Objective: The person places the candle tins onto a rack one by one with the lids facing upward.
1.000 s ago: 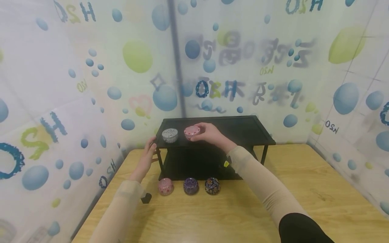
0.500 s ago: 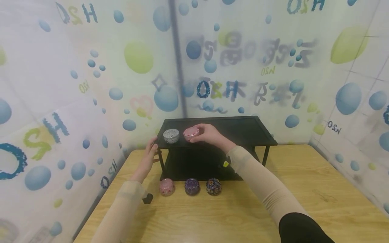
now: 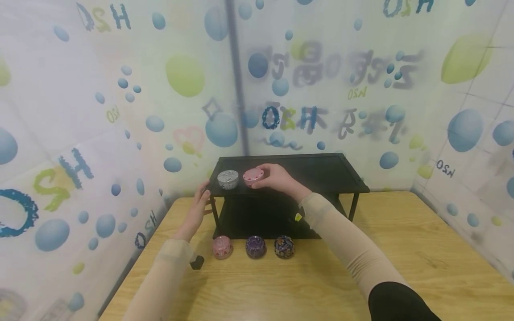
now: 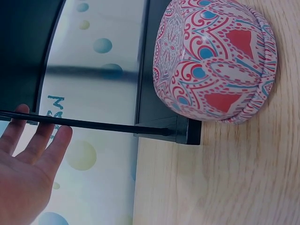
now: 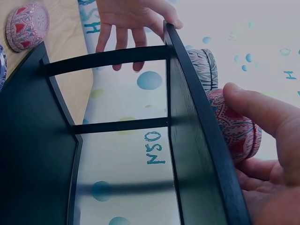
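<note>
At the front left of the black two-tier rack [image 3: 309, 171], my right hand [image 3: 281, 182] pinches a round pink patterned tin [image 3: 252, 178] between thumb and fingers. The tin is at the upper tier, as the right wrist view also shows, the thumb [image 5: 253, 103] lying along its side. Just left of it stands a silver-grey patterned tin [image 3: 228, 180]. My left hand [image 3: 196, 211] is at the rack's left end. Its straight fingers [image 4: 56, 147] reach behind the thin corner post [image 4: 103, 125], and the thumb rests by the upper tier's edge.
In front of the rack, on the wooden table [image 3: 361, 276], a pink tin [image 3: 222, 247], a purple tin [image 3: 255, 247] and a dark floral tin [image 3: 284, 247] stand in a row. A bubble-printed curtain [image 3: 184, 76] hangs behind the rack and along both sides.
My right hand has shifted the pink tin slightly left, nearer the silver-grey tin. My left hand keeps its place at the rack's end. The head view has drifted a little.
</note>
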Demonstrator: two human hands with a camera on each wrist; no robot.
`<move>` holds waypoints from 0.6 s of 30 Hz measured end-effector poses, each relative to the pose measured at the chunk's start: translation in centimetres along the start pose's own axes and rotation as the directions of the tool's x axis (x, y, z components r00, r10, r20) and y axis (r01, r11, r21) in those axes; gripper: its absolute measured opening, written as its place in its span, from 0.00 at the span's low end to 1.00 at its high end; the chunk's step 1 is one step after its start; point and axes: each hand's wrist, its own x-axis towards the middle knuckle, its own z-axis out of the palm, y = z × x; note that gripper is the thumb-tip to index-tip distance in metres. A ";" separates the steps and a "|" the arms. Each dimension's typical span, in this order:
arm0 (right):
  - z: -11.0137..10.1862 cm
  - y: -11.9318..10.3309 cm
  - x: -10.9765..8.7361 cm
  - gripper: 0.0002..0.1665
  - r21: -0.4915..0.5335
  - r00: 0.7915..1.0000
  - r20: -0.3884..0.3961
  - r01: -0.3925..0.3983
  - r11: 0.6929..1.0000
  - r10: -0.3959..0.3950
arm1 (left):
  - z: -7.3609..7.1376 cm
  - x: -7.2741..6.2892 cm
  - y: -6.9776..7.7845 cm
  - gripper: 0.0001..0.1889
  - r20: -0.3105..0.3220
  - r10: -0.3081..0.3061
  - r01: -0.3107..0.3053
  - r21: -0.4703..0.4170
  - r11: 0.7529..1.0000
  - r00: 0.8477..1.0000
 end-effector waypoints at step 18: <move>0.0 -0.2 0.1 0.40 -0.016 1.000 0.019 0.003 1.000 -0.003 | 0.1 0.0 0.1 0.29 -0.006 -0.003 0.003 -0.002 1.000 1.000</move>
